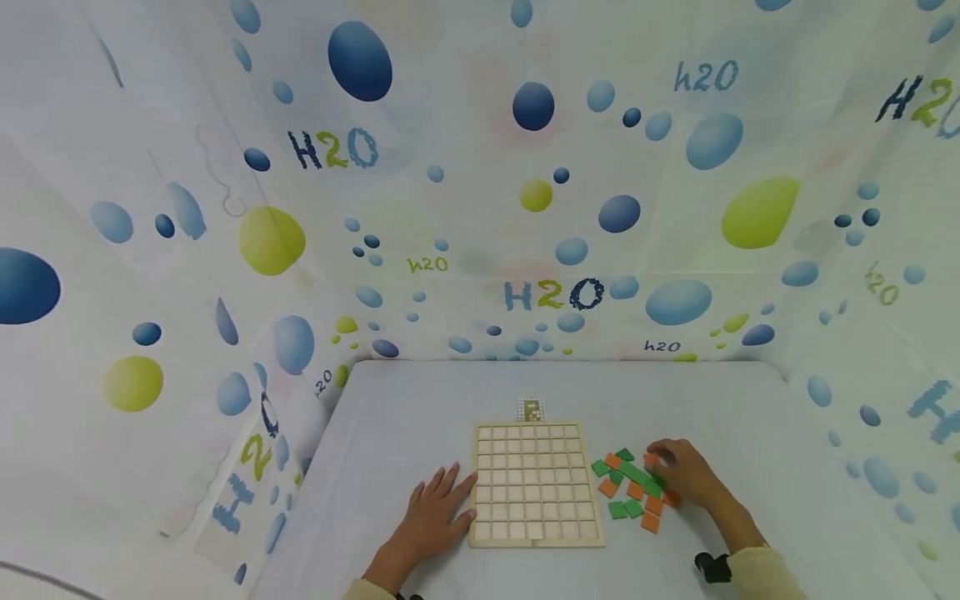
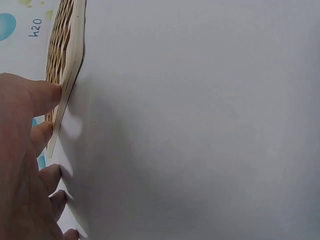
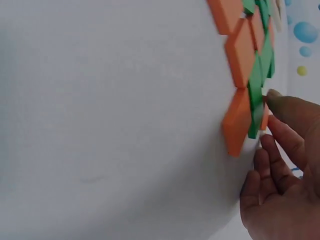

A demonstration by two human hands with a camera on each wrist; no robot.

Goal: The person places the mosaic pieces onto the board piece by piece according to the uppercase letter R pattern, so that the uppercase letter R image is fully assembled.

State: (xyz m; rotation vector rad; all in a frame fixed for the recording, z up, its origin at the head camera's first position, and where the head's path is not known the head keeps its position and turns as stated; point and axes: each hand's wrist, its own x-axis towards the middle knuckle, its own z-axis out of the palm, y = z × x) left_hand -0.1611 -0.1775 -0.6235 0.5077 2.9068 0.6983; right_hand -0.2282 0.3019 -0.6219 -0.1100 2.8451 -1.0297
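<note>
A wooden grid board point(image 1: 536, 483) with bare square cells lies flat on the table. My left hand point(image 1: 435, 517) rests at its left side, fingers spread; in the left wrist view the thumb and a fingertip touch the board's edge point(image 2: 75, 50). To the right of the board is a loose cluster of flat square tiles, green point(image 1: 617, 509) and orange point(image 1: 650, 522). Over the far right of this cluster, my right hand point(image 1: 686, 475) pinches an orange tile point(image 3: 265, 115) between thumb and index finger. Part of the cluster is hidden beneath that hand.
Just beyond the board's far edge lies a small card point(image 1: 531, 409) with a brown-and-white grid pattern. A white cloth covers the table point(image 1: 420, 400). Around it hangs a white curtain point(image 1: 465, 208) printed with drops and lettering. Something black point(image 1: 712, 567) sits by the right sleeve.
</note>
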